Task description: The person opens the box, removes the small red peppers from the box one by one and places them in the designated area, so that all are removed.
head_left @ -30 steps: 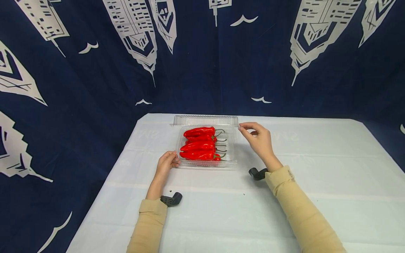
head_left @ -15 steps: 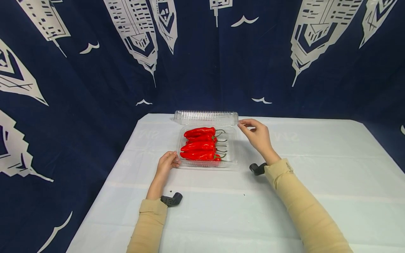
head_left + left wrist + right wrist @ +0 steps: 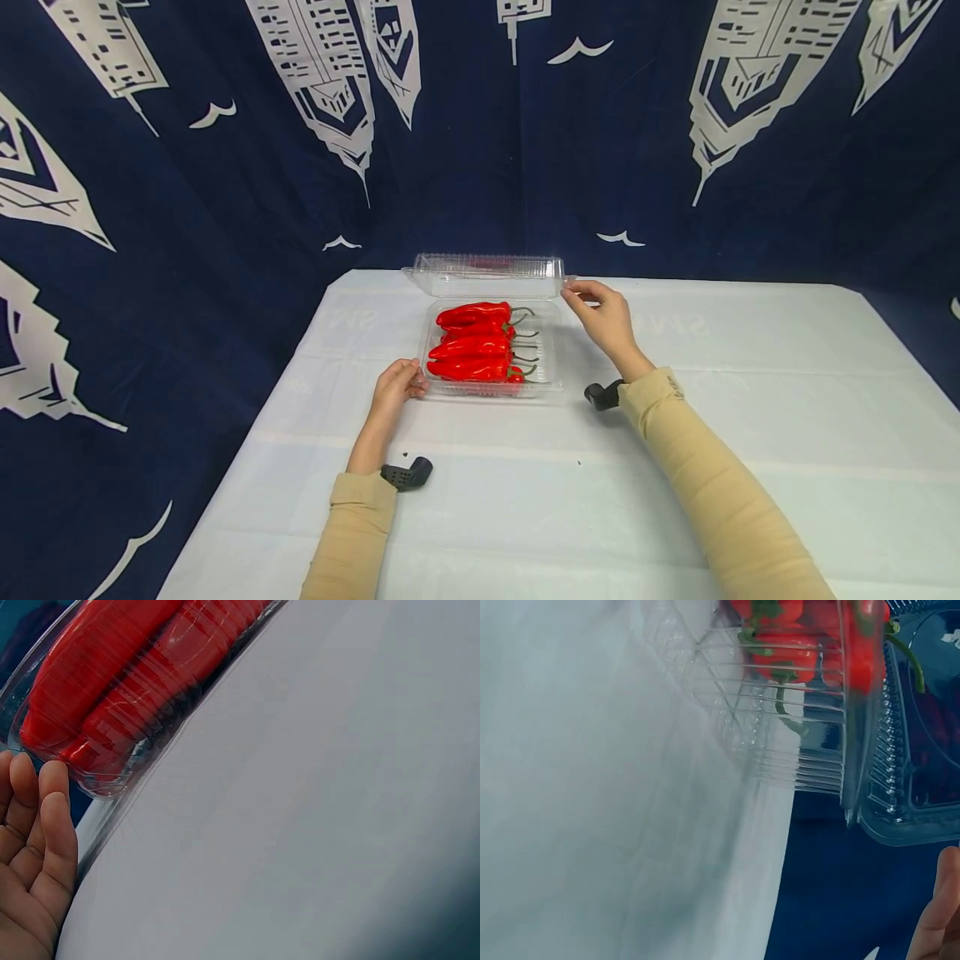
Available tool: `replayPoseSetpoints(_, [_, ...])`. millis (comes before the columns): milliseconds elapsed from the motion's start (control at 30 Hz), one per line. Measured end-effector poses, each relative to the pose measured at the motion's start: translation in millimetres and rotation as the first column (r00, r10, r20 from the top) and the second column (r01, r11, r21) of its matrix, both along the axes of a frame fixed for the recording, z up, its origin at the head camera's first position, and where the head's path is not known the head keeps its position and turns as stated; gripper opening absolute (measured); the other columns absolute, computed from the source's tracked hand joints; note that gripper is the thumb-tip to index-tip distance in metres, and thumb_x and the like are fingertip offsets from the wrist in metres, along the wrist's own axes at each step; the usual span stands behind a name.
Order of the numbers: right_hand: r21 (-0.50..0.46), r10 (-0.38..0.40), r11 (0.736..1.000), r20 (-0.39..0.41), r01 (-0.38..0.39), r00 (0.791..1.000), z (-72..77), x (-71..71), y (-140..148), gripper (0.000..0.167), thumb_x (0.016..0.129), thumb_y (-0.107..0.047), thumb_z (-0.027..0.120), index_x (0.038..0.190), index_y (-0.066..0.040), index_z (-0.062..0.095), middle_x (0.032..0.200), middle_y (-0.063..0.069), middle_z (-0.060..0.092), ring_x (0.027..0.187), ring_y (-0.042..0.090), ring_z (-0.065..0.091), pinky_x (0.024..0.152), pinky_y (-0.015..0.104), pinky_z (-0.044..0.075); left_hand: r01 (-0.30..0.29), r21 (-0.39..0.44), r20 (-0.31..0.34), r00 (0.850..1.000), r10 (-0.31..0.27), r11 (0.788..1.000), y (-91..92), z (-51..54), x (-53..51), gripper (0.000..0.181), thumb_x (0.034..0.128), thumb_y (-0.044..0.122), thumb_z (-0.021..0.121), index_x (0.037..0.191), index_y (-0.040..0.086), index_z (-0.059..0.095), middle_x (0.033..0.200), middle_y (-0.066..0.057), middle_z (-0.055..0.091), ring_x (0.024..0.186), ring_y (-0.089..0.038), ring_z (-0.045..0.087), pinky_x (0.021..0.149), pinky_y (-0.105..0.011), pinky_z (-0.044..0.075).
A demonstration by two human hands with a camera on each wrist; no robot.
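Pinching the right side of the clear lid point(image 3: 487, 277) with my right hand point(image 3: 604, 320), I hold it raised at the tray's far edge. My left hand point(image 3: 396, 386) touches the clear tray point(image 3: 551, 354) near its left corner, fingers loosely extended. Red peppers point(image 3: 472, 346) lie inside, stems rightward, on the white table point(image 3: 510, 508)

makeshift studio, seemingly: navy skyline-print curtain point(image 3: 465, 183), white-covered table point(image 3: 510, 508)
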State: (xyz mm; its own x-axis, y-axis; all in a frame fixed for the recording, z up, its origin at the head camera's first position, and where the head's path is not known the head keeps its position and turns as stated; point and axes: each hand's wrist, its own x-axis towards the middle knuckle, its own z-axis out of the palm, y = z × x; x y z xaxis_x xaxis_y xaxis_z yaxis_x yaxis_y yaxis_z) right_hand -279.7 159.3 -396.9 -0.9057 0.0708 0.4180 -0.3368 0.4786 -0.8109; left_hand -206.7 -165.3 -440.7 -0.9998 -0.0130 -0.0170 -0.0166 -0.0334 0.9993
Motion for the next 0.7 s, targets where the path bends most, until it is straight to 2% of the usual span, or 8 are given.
replayPoseSetpoints(200, [-0.026, -0.007, 1.0, 0.029, 0.008, 1.0, -2.7, -3.4, -1.9, 0.028, 0.09, -0.022, 0.065, 0.108, -0.001, 0.066, 0.111, 0.014, 0.065, 0.096, 0.026, 0.06, 0.083, 0.038, 0.048, 0.0, 0.01, 0.006, 1.0, 0.0, 1.0, -0.5, -2.0, -0.8, 0.019, 0.0991, 0.009, 0.044, 0.086, -0.003, 0.049, 0.073, -0.004, 0.054, 0.068, -0.011, 0.058, 0.064, -0.023, 0.049])
replayPoseSetpoints(533, [-0.106, 0.007, 0.994, 0.076, 0.001, 0.997, -8.9, -6.6, -4.9, 0.031, 0.09, -0.02, 0.065, 0.114, -0.001, 0.064, 0.116, 0.012, 0.063, 0.099, 0.025, 0.062, 0.078, 0.022, 0.047, -0.002, 0.017, -0.001, 1.0, 0.002, 1.0, -0.3, -2.1, -1.2, 0.018, 0.0988, 0.008, 0.044, 0.085, -0.004, 0.049, 0.072, -0.004, 0.053, 0.067, -0.011, 0.058, 0.063, -0.022, 0.049])
replayPoseSetpoints(700, [-0.147, 0.029, 0.989, 0.087, -0.016, 0.996, -9.7, -8.5, -6.1, 0.032, 0.09, -0.016, 0.065, 0.116, 0.002, 0.062, 0.12, 0.015, 0.061, 0.104, 0.028, 0.06, 0.085, 0.029, 0.049, -0.006, 0.019, 0.004, 1.0, 0.006, 1.0, 0.1, -1.7, -1.4, 0.018, 0.0984, 0.007, 0.045, 0.085, -0.002, 0.049, 0.072, -0.004, 0.053, 0.067, -0.011, 0.058, 0.064, -0.023, 0.05])
